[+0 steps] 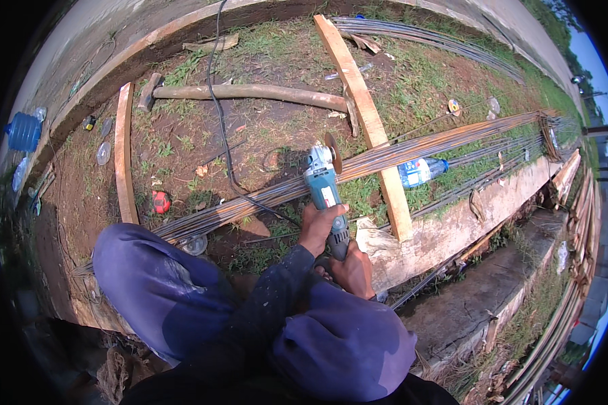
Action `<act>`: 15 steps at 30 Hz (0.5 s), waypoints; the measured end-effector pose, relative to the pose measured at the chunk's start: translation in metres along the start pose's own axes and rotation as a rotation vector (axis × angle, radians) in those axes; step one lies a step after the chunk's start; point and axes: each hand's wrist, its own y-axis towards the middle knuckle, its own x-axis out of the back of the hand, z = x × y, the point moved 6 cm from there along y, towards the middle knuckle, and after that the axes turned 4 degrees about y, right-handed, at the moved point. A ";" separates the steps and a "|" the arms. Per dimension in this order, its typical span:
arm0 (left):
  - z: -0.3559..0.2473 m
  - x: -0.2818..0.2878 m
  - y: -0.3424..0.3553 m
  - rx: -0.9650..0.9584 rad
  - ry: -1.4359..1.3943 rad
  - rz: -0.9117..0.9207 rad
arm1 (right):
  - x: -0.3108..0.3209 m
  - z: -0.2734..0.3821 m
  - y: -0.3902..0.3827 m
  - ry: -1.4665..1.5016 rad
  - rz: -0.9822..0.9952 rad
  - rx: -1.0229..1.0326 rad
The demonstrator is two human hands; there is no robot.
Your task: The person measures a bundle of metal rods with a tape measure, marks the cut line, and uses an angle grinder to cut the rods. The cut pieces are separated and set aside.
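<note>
I hold a teal and grey angle grinder (323, 185) with both hands, its disc (333, 154) pointing away from me and standing on edge. My left hand (317, 228) is wrapped around the middle of the body. Behind it, my right hand (351, 270) grips the dark tail end, its wrist close to my right knee. The disc is right by a long bundle of steel rods (412, 152) that runs across in front of me; whether it touches them I cannot tell. A black power cord (228, 162) trails over the ground and the rods.
A wooden beam (361, 91) crosses the rods on the right, with a shorter plank (123, 148) at left. Between them lies a long-handled hammer (250, 92). A red tape measure (160, 202) sits on the soil. Beside the beam rests a water bottle (420, 172). A concrete curb (452, 229) borders a ditch.
</note>
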 end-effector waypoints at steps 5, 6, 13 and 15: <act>0.000 -0.009 -0.002 0.019 0.064 -0.012 | -0.009 -0.022 0.005 -0.004 -0.063 0.010; -0.002 -0.007 -0.004 0.015 0.085 -0.032 | -0.013 -0.023 0.006 -0.010 -0.063 0.021; -0.003 -0.007 -0.005 -0.004 0.037 -0.046 | -0.014 -0.021 0.005 -0.003 -0.043 0.015; -0.005 -0.011 -0.009 0.017 0.066 -0.022 | -0.014 -0.025 0.005 -0.011 -0.030 -0.002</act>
